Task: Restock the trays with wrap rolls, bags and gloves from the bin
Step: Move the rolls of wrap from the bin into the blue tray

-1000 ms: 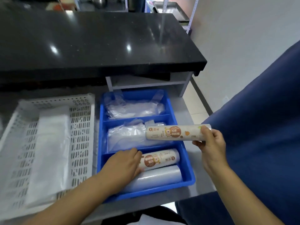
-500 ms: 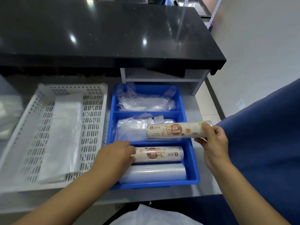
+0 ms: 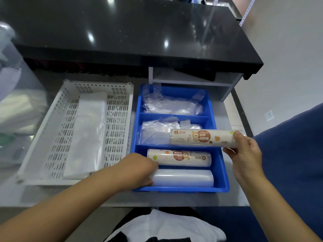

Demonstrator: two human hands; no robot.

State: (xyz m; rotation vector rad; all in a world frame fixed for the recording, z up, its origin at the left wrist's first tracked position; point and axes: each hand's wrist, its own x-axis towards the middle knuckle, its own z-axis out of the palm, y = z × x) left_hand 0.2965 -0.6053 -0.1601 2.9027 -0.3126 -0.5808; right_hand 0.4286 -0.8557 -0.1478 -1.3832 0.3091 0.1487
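A blue three-compartment tray [image 3: 181, 189] sits on the grey surface. Its near compartment holds a printed wrap roll [image 3: 180, 157] and, in front of it, a clear wrap roll [image 3: 183, 178]. My left hand [image 3: 136, 170] is curled around the clear roll's left end, fingers between the two rolls. My right hand [image 3: 246, 154] holds a second printed wrap roll [image 3: 201, 137] by its right end, level above the divider between the middle and near compartments. Clear plastic bags or gloves fill the middle compartment [image 3: 153, 133] and the far compartment [image 3: 171, 105].
A white perforated basket [image 3: 118, 137] with a flat white bag pack [image 3: 87, 137] stands left of the blue tray. A clear bin [image 3: 15, 105] is at the far left. A black countertop [image 3: 122, 32] overhangs behind. Blue fabric [image 3: 297, 154] fills the right side.
My left hand has slid from the printed roll in the tray down to the clear roll's left end. The right hand keeps its roll nearly still over the tray.
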